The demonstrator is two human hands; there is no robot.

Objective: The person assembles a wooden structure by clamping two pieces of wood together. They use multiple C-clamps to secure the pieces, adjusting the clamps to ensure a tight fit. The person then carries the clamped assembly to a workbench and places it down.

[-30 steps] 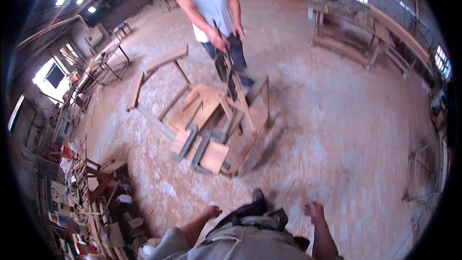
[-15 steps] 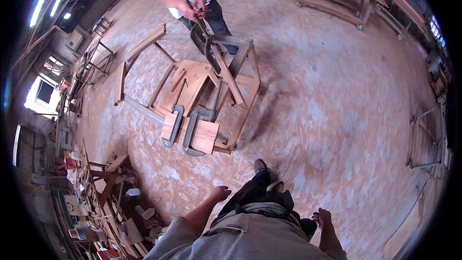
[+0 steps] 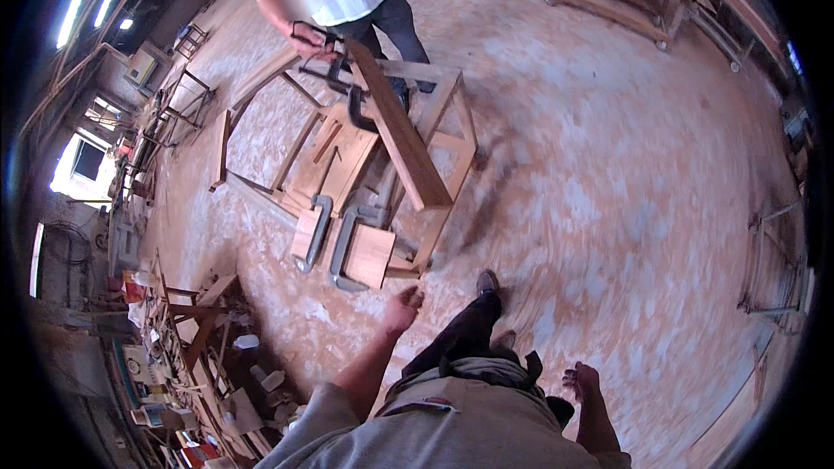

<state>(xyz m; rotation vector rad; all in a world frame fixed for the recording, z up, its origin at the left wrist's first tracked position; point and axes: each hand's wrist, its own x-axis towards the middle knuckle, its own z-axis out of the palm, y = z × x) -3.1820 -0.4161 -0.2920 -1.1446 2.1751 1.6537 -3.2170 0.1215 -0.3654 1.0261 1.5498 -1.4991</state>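
My left hand [image 3: 403,309] hangs in the air in front of the wooden frame stand [image 3: 466,126], fingers loosely bent and nothing held. My right hand [image 3: 584,379] is low at my right side, also bare, its fingers a little apart. Closest to my left hand are two grey G-clamps [image 3: 342,252] around a pale wood block [image 3: 372,252] at the stand's near end. Across the stand slants a long brown plank [image 3: 401,139]. Beyond it, a co-worker's hand [image 3: 314,45] grips dark G-clamps [image 3: 356,111] by the plank's far end.
A flat board [image 3: 334,156] with small wood strips lies on the stand. At lower left is a cluttered heap of offcuts and containers [image 3: 195,356]. A wheeled wooden bench [image 3: 599,9] stands at far right, and a metal rack [image 3: 769,269] along the right side.
The co-worker's hands have parted, one holding the clamps further left, the other swung right. The plank now shows its broad face. My left hand has moved forward, and I have stepped nearer the stand.
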